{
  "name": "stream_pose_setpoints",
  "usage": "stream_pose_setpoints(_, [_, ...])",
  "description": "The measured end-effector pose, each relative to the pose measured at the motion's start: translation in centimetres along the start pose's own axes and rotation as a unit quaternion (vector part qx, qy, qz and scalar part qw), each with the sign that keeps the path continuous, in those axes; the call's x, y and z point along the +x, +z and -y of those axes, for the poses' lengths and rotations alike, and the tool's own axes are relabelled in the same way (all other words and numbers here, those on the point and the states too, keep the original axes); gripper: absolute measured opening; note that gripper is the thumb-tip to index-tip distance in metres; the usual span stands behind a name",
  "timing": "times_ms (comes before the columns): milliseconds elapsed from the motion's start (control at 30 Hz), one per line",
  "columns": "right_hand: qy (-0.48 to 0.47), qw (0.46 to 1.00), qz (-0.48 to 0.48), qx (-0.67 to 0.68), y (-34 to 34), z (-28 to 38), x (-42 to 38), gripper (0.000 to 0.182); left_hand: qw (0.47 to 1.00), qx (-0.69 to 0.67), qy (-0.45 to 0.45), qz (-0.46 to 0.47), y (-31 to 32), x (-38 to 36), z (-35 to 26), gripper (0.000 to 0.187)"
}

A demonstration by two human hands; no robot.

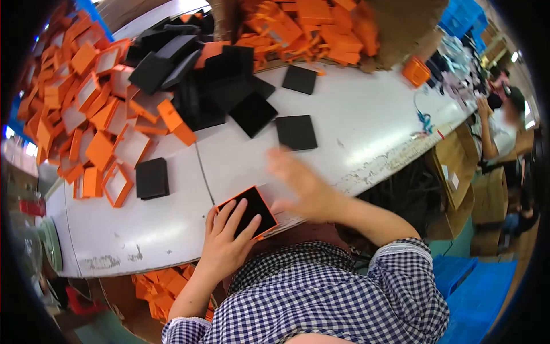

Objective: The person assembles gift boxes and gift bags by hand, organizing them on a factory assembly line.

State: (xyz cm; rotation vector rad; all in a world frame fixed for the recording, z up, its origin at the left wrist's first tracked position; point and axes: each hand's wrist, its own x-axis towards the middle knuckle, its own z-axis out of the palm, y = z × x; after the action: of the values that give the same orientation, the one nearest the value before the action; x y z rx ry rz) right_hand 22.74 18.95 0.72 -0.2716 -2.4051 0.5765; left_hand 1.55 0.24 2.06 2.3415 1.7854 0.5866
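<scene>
An orange box (pixel 270 214) with a black insert (pixel 248 218) inside lies at the table's front edge. Across the insert, my left hand (pixel 228 235) spreads its fingers flat, with its thumb by the box's left side. My right hand (pixel 306 189) is smeared by motion just right of the box. Its thumb and fingers stand apart, and nothing shows between them. Beyond it lie two black square pads, a nearer one (pixel 296 132) and a farther one (pixel 299 79). A small stack of black pads (pixel 152 178) sits left of the box.
Open orange boxes (pixel 100 148) are heaped at the left, beside piled black pads (pixel 166 60). A cardboard carton (pixel 401 34) behind holds more orange pieces (pixel 312 28). An orange item (pixel 416 72) lies at the far right. A person (pixel 504 129) is by the table's right end.
</scene>
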Motion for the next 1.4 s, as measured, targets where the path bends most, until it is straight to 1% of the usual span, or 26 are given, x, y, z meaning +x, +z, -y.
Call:
stream_pose_setpoints(67, [0.065,0.991,-0.008,-0.114,-4.4,-3.8,1.5,0.075,1.000,0.007,-0.009,-0.004,-0.2,-0.1,-0.4,0.057])
stream_pose_setpoints(133, [0.176,0.971,-0.058,-0.152,-7.1,-8.9,3.1,0.071,1.000,0.004,-0.013,-0.008,-0.1,0.0,-0.5,0.055])
stream_pose_setpoints(200, [0.176,0.953,-0.099,-0.226,-9.9,-14.2,4.3,0.083,1.000,0.017,-0.003,-0.006,-0.4,0.2,-0.8,0.054])
stream_pose_setpoints(233, [0.171,0.952,-0.101,-0.233,-11.1,-16.4,4.9,0.083,0.999,0.037,-0.017,0.011,-0.5,0.1,-1.0,0.053])
stream_pose_setpoints(300, [0.205,0.887,-0.170,-0.377,-13.7,-20.1,6.4,0.100,0.996,0.070,-0.047,0.037,-1.2,0.1,-1.9,0.052])
stream_pose_setpoints(333, [0.200,0.881,-0.180,-0.388,-14.4,-21.5,7.3,0.100,0.995,0.081,-0.055,0.034,-1.3,0.1,-2.0,0.051])
stream_pose_setpoints(400, [0.307,0.826,-0.177,-0.438,-15.6,-23.5,9.0,0.111,0.994,0.102,-0.040,0.017,-2.0,0.4,-2.6,0.047])
stream_pose_setpoints(467, [0.431,0.812,-0.117,-0.376,-16.4,-23.5,10.7,0.120,0.997,0.078,0.004,0.004,-0.4,0.2,-1.4,0.042])
stream_pose_setpoints(533, [0.463,0.790,-0.106,-0.388,-16.6,-25.0,11.0,0.111,0.999,0.043,-0.020,0.009,-0.2,0.3,-1.6,0.039])
stream_pose_setpoints(600, [0.430,0.802,-0.179,-0.375,-16.4,-24.2,11.0,0.095,0.998,0.057,-0.013,0.011,-0.7,0.6,-2.0,0.043])
stream_pose_setpoints(633, [0.432,0.802,-0.175,-0.372,-16.5,-23.3,10.4,0.095,0.999,0.046,-0.014,0.013,-0.7,0.6,-1.9,0.043])
stream_pose_setpoints(700, [0.259,0.878,-0.269,-0.301,-16.3,-20.9,10.2,0.084,0.998,0.045,-0.033,0.018,-1.0,0.0,-1.2,0.044])
stream_pose_setpoints(733, [0.144,0.918,-0.259,-0.263,-16.0,-18.7,9.8,0.080,0.998,0.038,-0.038,0.011,-1.5,-0.1,-1.2,0.045])
stream_pose_setpoints(767, [0.147,0.945,-0.245,-0.160,-14.9,-14.9,9.6,0.085,0.998,0.040,-0.049,0.013,-1.8,-0.4,-1.2,0.045])
stream_pose_setpoints(833, [0.096,0.985,-0.142,-0.027,-12.8,-9.2,7.8,0.089,0.996,0.048,-0.072,0.005,-2.4,-0.8,-0.7,0.046])
stream_pose_setpoints(900, [0.006,0.998,-0.036,0.055,-10.7,-4.8,6.2,0.092,0.993,0.056,-0.100,-0.011,-2.7,-1.7,-0.2,0.046])
stream_pose_setpoints(1000, [-0.034,0.994,0.050,0.089,-7.1,-0.9,3.7,0.091,0.987,0.081,-0.136,-0.026,-3.0,-2.9,0.3,0.044])
stream_pose_setpoints(1067, [-0.001,0.990,0.124,0.068,-4.2,-0.3,1.4,0.092,0.980,0.111,-0.160,-0.034,-2.9,-3.3,0.1,0.042])
stream_pose_setpoints(1100, [0.031,0.979,0.200,0.010,-3.2,-0.5,0.4,0.084,0.979,0.110,-0.166,-0.034,-3.0,-3.6,-0.1,0.046])
stream_pose_setpoints(1133, [0.025,0.978,0.205,0.019,-3.8,0.4,1.3,0.084,0.980,0.113,-0.164,0.006,-3.9,-4.1,-0.2,0.061])
stream_pose_setpoints(1200, [0.027,0.968,0.239,-0.072,-6.2,2.5,3.9,0.076,0.979,0.049,-0.197,0.021,-6.5,-4.0,-0.7,0.086])
stream_pose_setpoints(1233, [0.027,0.982,0.187,-0.024,-6.1,2.9,4.8,0.064,0.977,0.042,-0.204,0.044,-7.4,-4.1,-0.6,0.106])
stream_pose_setpoints(1267, [0.028,0.981,0.189,-0.019,-5.4,2.7,5.5,0.064,0.976,0.034,-0.210,0.052,-8.2,-3.9,-0.3,0.110])
stream_pose_setpoints(1333, [0.056,0.986,0.156,-0.001,-3.4,2.7,7.1,0.059,0.978,0.008,-0.200,0.060,-7.9,-3.9,1.4,0.111])
stream_pose_setpoints(1367, [0.008,0.992,0.117,-0.037,-1.6,2.7,8.1,0.047,0.975,0.018,-0.203,0.084,-7.6,-3.9,1.9,0.110])
stream_pose_setpoints(1400, [0.003,0.992,0.118,-0.032,-0.3,2.7,8.7,0.047,0.974,0.020,-0.210,0.084,-7.2,-4.1,2.0,0.110])
